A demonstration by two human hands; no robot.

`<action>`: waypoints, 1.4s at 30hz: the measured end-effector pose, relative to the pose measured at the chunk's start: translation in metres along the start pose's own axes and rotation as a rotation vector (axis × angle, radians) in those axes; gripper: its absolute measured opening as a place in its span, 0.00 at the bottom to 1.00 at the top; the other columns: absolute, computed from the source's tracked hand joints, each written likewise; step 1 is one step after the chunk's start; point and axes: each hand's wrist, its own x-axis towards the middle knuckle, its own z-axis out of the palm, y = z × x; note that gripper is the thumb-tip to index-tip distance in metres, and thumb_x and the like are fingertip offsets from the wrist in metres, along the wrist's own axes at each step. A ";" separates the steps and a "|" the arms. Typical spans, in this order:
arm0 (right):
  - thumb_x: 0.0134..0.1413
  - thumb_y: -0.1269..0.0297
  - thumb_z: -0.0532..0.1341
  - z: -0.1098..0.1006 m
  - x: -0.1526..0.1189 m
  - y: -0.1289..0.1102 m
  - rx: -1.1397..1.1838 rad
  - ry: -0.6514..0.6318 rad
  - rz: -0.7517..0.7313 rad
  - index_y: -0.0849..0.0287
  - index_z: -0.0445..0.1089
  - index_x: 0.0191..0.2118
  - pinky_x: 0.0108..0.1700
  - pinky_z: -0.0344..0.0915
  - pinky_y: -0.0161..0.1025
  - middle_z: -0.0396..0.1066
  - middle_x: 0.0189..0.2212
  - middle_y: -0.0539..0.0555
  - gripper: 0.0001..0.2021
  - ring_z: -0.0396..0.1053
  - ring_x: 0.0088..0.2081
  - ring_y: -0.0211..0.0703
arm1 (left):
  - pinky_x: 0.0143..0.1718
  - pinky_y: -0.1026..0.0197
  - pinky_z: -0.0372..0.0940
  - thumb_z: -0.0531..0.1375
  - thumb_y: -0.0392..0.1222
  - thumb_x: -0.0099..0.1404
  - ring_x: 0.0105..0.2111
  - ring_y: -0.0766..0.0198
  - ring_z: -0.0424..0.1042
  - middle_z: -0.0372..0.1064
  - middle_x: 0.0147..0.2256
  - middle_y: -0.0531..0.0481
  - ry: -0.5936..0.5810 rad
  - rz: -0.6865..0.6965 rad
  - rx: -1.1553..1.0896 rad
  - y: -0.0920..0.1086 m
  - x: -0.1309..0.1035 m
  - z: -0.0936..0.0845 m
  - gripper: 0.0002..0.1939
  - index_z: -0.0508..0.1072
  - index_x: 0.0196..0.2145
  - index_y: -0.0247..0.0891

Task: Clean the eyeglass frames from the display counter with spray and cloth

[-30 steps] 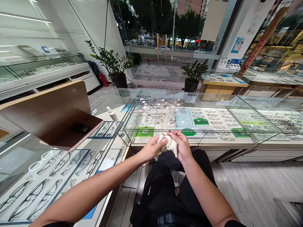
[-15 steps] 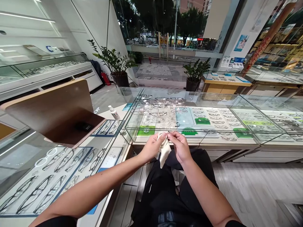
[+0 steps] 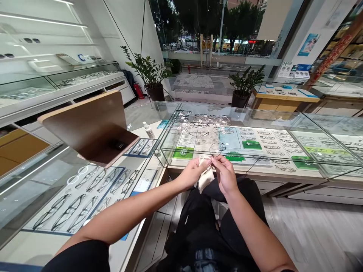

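Pinched in my left hand [image 3: 193, 173] is a cream cloth [image 3: 205, 179], whose loose end hangs down over my lap. Close against it on the right, my right hand [image 3: 226, 173] has its fingertips closed on a thin-rimmed pair of glasses [image 3: 217, 148]. The cloth meets the glasses between both sets of fingertips; the exact contact is too small to tell. Both hands are held just in front of the glass display case [image 3: 246, 155].
Rows of glasses [image 3: 68, 211] lie in the left glass counter. A wooden box-like stand [image 3: 87, 117] and a white spray bottle [image 3: 148, 130] rest on it. Two potted plants [image 3: 151, 77] stand beyond the case. Drawers [image 3: 317, 192] run below it.
The camera view has turned slightly left, so the scene sits further right. Both hands keep their hold on the cloth and glasses, and the cloth's hanging end looks shorter and more bunched.
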 end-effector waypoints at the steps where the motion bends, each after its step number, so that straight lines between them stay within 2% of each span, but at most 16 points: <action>1: 0.49 0.55 0.77 0.000 0.000 0.001 -0.008 -0.002 -0.010 0.55 0.79 0.33 0.48 0.69 0.40 0.78 0.34 0.49 0.11 0.75 0.39 0.43 | 0.26 0.68 0.55 0.68 0.65 0.64 0.23 0.72 0.57 0.62 0.23 0.57 0.019 0.013 0.008 0.000 0.000 0.000 0.29 0.68 0.30 0.35; 3: 0.51 0.55 0.77 -0.001 0.000 0.002 -0.013 0.008 -0.031 0.55 0.79 0.32 0.47 0.69 0.40 0.77 0.33 0.49 0.11 0.74 0.38 0.42 | 0.27 0.68 0.57 0.67 0.67 0.64 0.24 0.72 0.60 0.65 0.24 0.55 0.028 0.004 0.004 0.001 0.001 0.001 0.29 0.69 0.31 0.34; 6: 0.51 0.55 0.76 -0.004 0.002 -0.001 -0.013 0.048 -0.040 0.55 0.78 0.32 0.43 0.70 0.39 0.79 0.34 0.49 0.11 0.74 0.37 0.42 | 0.30 0.67 0.61 0.70 0.66 0.61 0.26 0.70 0.65 0.69 0.27 0.53 -0.043 -0.076 -0.060 0.007 0.002 0.000 0.29 0.72 0.33 0.34; 9: 0.50 0.54 0.77 -0.006 0.004 -0.005 -0.024 0.069 -0.027 0.55 0.78 0.33 0.42 0.71 0.40 0.81 0.36 0.51 0.12 0.76 0.37 0.44 | 0.30 0.67 0.61 0.76 0.59 0.56 0.26 0.70 0.66 0.70 0.28 0.53 -0.109 -0.138 -0.119 0.015 0.000 0.001 0.27 0.73 0.35 0.34; 12: 0.50 0.53 0.76 -0.006 0.004 -0.005 -0.055 0.033 -0.032 0.55 0.79 0.34 0.44 0.72 0.41 0.80 0.36 0.52 0.12 0.76 0.39 0.45 | 0.28 0.68 0.60 0.78 0.54 0.53 0.25 0.72 0.65 0.71 0.28 0.54 -0.109 -0.151 -0.137 0.019 -0.003 0.004 0.26 0.73 0.35 0.34; 17: 0.53 0.54 0.76 -0.004 0.000 0.001 -0.086 -0.022 -0.072 0.55 0.79 0.33 0.47 0.71 0.41 0.77 0.35 0.50 0.11 0.75 0.39 0.43 | 0.26 0.68 0.59 0.74 0.62 0.58 0.23 0.71 0.65 0.69 0.23 0.53 -0.029 -0.105 -0.095 0.014 -0.003 0.006 0.27 0.73 0.30 0.34; 21: 0.50 0.55 0.77 -0.002 0.001 0.001 0.006 0.062 -0.019 0.55 0.78 0.34 0.45 0.72 0.39 0.78 0.35 0.49 0.12 0.75 0.38 0.41 | 0.28 0.67 0.63 0.70 0.69 0.59 0.24 0.68 0.69 0.73 0.25 0.50 -0.018 -0.162 -0.119 0.005 0.004 0.000 0.32 0.75 0.31 0.33; 23: 0.49 0.54 0.77 -0.005 0.005 -0.003 0.035 0.108 -0.003 0.55 0.78 0.34 0.44 0.73 0.40 0.80 0.38 0.52 0.14 0.76 0.38 0.42 | 0.30 0.65 0.66 0.72 0.69 0.57 0.26 0.66 0.72 0.75 0.27 0.48 -0.009 -0.201 -0.154 0.000 0.009 -0.006 0.32 0.77 0.35 0.32; 25: 0.50 0.53 0.77 -0.010 0.010 -0.010 0.019 0.139 -0.057 0.55 0.78 0.36 0.45 0.74 0.41 0.81 0.40 0.53 0.14 0.77 0.40 0.43 | 0.32 0.64 0.69 0.73 0.67 0.57 0.28 0.63 0.75 0.77 0.29 0.47 0.059 -0.203 -0.191 -0.003 0.016 -0.013 0.31 0.78 0.37 0.32; 28: 0.56 0.52 0.74 -0.023 0.017 -0.026 -0.073 0.128 -0.192 0.54 0.77 0.37 0.52 0.72 0.44 0.81 0.42 0.53 0.13 0.77 0.48 0.45 | 0.37 0.63 0.72 0.69 0.60 0.66 0.31 0.61 0.79 0.79 0.29 0.46 0.222 -0.172 -0.242 -0.002 0.029 -0.026 0.24 0.79 0.38 0.32; 30: 0.60 0.52 0.71 -0.032 0.020 -0.040 -0.209 0.050 -0.256 0.53 0.75 0.39 0.56 0.70 0.47 0.81 0.43 0.54 0.11 0.77 0.51 0.48 | 0.38 0.64 0.73 0.65 0.54 0.72 0.31 0.62 0.79 0.80 0.29 0.45 0.297 -0.160 -0.269 0.004 0.036 -0.036 0.19 0.79 0.39 0.32; 33: 0.66 0.55 0.67 -0.044 0.022 -0.060 -0.620 -0.173 -0.417 0.52 0.75 0.40 0.58 0.68 0.52 0.81 0.43 0.55 0.07 0.76 0.51 0.51 | 0.36 0.62 0.75 0.64 0.49 0.74 0.28 0.61 0.79 0.80 0.29 0.42 0.254 -0.278 -0.266 0.018 0.041 -0.050 0.16 0.78 0.37 0.30; 36: 0.70 0.63 0.62 -0.048 0.023 -0.079 -1.143 -0.488 -0.667 0.52 0.75 0.41 0.56 0.67 0.54 0.81 0.41 0.56 0.05 0.73 0.52 0.54 | 0.36 0.60 0.77 0.64 0.47 0.73 0.30 0.58 0.81 0.81 0.33 0.38 0.091 -0.497 -0.227 0.029 0.037 -0.061 0.16 0.80 0.37 0.28; 38: 0.70 0.70 0.59 -0.046 0.023 -0.088 -1.418 -0.684 -0.804 0.54 0.75 0.42 0.57 0.66 0.54 0.81 0.41 0.56 0.08 0.72 0.54 0.55 | 0.36 0.60 0.77 0.67 0.47 0.71 0.32 0.58 0.82 0.82 0.35 0.37 -0.027 -0.600 -0.206 0.031 0.032 -0.066 0.16 0.81 0.38 0.28; 42: 0.68 0.78 0.57 -0.036 0.021 -0.099 -1.713 -0.955 -1.008 0.56 0.75 0.42 0.59 0.65 0.54 0.81 0.46 0.57 0.12 0.71 0.58 0.56 | 0.26 0.65 0.72 0.74 0.51 0.62 0.29 0.60 0.80 0.82 0.34 0.38 -0.226 -0.707 -0.145 0.024 0.025 -0.067 0.18 0.82 0.37 0.30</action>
